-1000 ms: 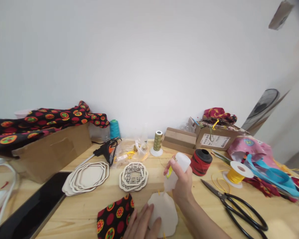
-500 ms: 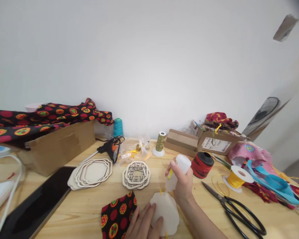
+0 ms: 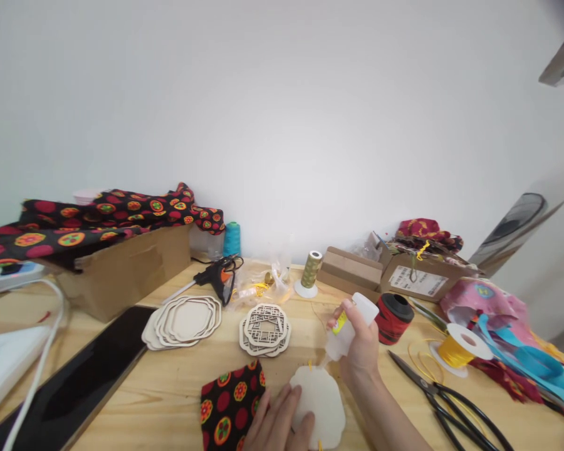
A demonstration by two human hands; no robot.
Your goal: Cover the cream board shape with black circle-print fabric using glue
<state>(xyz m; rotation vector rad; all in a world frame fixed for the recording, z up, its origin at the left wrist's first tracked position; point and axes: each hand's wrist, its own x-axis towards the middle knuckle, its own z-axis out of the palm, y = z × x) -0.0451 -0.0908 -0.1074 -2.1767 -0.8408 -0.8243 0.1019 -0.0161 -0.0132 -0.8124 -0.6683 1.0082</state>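
My right hand (image 3: pixel 361 351) grips a white glue bottle (image 3: pixel 345 335), tilted nozzle-down. Its tip meets the upper edge of a pale scalloped wooden plate (image 3: pixel 323 404). Bits of yellow cord stick out at the plate's top and bottom. Fingers of my left hand (image 3: pixel 282 423) lie flat over the plate's left side, spread apart and pressing it to the table. Partly under that hand is a black patterned cloth piece (image 3: pixel 228 407) with red and orange rounds. Beyond it sit openwork wooden lattice pieces (image 3: pixel 265 330) in a small stack.
Wooden frames (image 3: pixel 184 322) overlap at the left, near a black glue gun (image 3: pixel 219 279) and a dark flat panel (image 3: pixel 82 382). Black-handled scissors (image 3: pixel 444 398), a yellow cord spool (image 3: pixel 460 346) and a red-black ribbon roll (image 3: pixel 395 318) lie right. Cardboard boxes (image 3: pixel 134 272) stand along the wall.
The bottle is tilted further, and its nozzle now shows at the plate's top edge. My left hand stays on the plate. The whole view has shifted slightly.
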